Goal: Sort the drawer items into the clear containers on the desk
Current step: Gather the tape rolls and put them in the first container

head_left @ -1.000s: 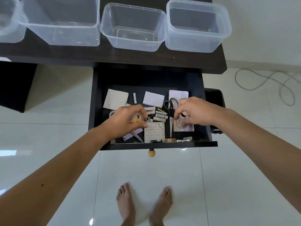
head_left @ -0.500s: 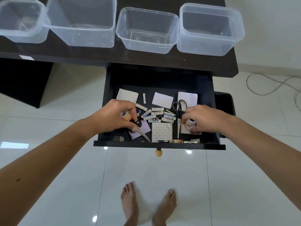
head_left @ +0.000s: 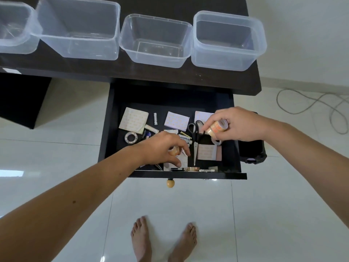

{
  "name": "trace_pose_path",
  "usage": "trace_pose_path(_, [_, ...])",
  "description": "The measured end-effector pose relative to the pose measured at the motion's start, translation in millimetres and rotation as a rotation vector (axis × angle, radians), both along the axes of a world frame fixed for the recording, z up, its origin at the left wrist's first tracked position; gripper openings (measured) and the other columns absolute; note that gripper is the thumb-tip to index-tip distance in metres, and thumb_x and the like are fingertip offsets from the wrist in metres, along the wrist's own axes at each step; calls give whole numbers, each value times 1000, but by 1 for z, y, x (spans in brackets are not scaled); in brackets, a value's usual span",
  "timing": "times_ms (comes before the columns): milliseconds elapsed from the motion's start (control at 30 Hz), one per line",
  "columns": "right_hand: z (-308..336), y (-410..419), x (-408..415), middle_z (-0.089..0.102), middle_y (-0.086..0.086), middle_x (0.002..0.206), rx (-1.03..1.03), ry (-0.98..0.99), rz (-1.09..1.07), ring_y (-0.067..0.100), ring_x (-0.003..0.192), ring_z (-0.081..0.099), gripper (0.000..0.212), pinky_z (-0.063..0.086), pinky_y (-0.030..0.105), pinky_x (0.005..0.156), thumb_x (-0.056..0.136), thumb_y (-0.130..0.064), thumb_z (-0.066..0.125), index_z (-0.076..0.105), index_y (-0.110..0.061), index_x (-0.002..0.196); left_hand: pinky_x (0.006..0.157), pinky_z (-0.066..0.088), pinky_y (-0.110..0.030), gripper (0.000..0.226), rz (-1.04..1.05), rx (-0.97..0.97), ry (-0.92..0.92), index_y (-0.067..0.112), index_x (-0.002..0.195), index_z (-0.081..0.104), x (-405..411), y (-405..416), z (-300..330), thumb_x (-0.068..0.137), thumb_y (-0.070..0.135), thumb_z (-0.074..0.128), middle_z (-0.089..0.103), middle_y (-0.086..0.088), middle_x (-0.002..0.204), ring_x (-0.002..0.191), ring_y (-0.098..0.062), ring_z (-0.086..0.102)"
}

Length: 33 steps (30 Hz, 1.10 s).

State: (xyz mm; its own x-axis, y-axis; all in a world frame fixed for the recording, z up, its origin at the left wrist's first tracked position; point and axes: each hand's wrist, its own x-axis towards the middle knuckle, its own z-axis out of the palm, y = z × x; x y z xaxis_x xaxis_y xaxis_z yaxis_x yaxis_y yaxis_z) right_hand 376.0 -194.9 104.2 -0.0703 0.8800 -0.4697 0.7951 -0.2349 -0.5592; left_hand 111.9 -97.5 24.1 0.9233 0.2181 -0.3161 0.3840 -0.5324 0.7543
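My right hand [head_left: 239,125]: grips tape rolls [head_left: 217,127], above drawer's [head_left: 113,129] three o'clock side.
My left hand [head_left: 164,146]: curled around, apparently, small tape roll [head_left: 174,151].

The open drawer [head_left: 113,129] sits at centre under the dark desk [head_left: 132,72], with four clear containers [head_left: 156,40] along twelve o'clock. The right hand [head_left: 238,125] grips tape rolls [head_left: 217,127] at two o'clock, above the scissors [head_left: 195,137]. The left hand [head_left: 162,146] pinches another tape roll [head_left: 174,151] over the batteries [head_left: 186,138].
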Motion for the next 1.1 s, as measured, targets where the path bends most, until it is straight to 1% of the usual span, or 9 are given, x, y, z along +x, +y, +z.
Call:
trace_pose_path(200, [-3,1,3,64,-24,102,12,55,-52,2,98,62,37,49,27,80,78,-26,93,74,-49,99,95,47,-33,44,-229,70,70,42,127,70,28,-12,-14,87,31,82,58,14,101,102,-8,53])
trace_pose_path(400, [-15,-3,3,64,-26,108,12,27,-27,0,104,61,38,51,28,86,78,-22,93,75,-46,103,89,41,-29,55,-387,201,142,52,144,53,42,-14,-11,96,33,71,49,13,107,98,-4,40])
trace_pose_path(533, [-20,-4,6,65,-29,104,4,-6,-9,-9,101,58,39,43,20,78,77,-23,93,74,-49,98,85,37,-28,49,-442,248,154,52,143,54,44,-14,-11,98,35,66,41,15,107,111,-10,50])
trace_pose_path(700, [-16,2,7,62,-23,105,-4,4,-18,-1,97,60,38,44,21,77,81,-25,92,75,-50,103,92,45,-35,44,-410,230,109,43,137,55,39,-14,-18,96,37,68,53,8,113,110,-12,53])
trace_pose_path(833, [-12,8,13,63,-17,110,1,32,-6,5,102,63,34,49,29,86,83,-21,89,78,-49,97,85,43,-29,38,-286,67,68,32,126,55,32,-11,-17,93,34,73,57,11,112,100,-10,53])
trace_pose_path(900, [-13,11,12,64,-17,110,-11,17,4,6,101,64,30,50,29,85,80,-23,91,78,-47,92,86,44,-28,36,-202,5,34,30,122,55,25,-9,-13,92,33,76,58,12,114,102,-9,54])
trace_pose_path(967, [-16,14,10,65,-16,107,-33,-13,43,4,99,64,25,48,28,82,79,-25,92,78,-44,88,81,43,-22,34,-103,-47,11,28,120,55,18,-8,-10,93,32,76,58,17,108,100,-1,55])
trace_pose_path(1033, [-20,19,5,65,-16,107,-61,-55,123,0,99,63,22,51,31,87,83,-23,89,79,-41,88,74,39,-13,35,0,-97,7,26,122,55,9,-6,-6,94,29,76,56,25,98,93,10,55])
trace_pose_path(1100, [-25,23,2,61,-17,110,-92,-105,215,-5,99,60,22,54,34,93,88,-18,84,81,-40,93,75,40,-12,40,73,-174,-5,31,127,55,0,-3,-3,93,27,77,58,25,104,94,13,55])
